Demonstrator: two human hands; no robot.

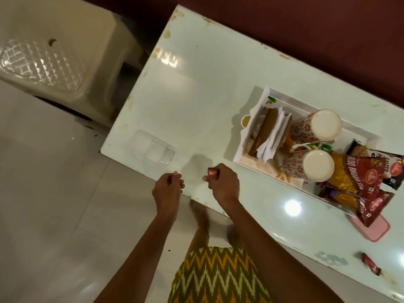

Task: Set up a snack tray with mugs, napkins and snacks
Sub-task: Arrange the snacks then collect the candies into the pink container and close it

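Note:
A white tray (246, 136) stands on the pale table (196, 95) at the right. In it are two patterned mugs, one farther (317, 127) and one nearer (306, 167), a brown holder with white napkins (273, 136), and red and yellow snack packets (358, 184). My right hand (223, 182) grips a small red packet (213, 173) over the table's near edge. My left hand (168, 189) hovers beside it with fingers curled, holding nothing that I can see.
A clear plastic container (154, 147) sits at the table's near left corner. A pink lid (371, 228) lies under the packets, and another small red packet (371, 266) lies at the right. A cream plastic stool (54, 55) stands at the left on the floor.

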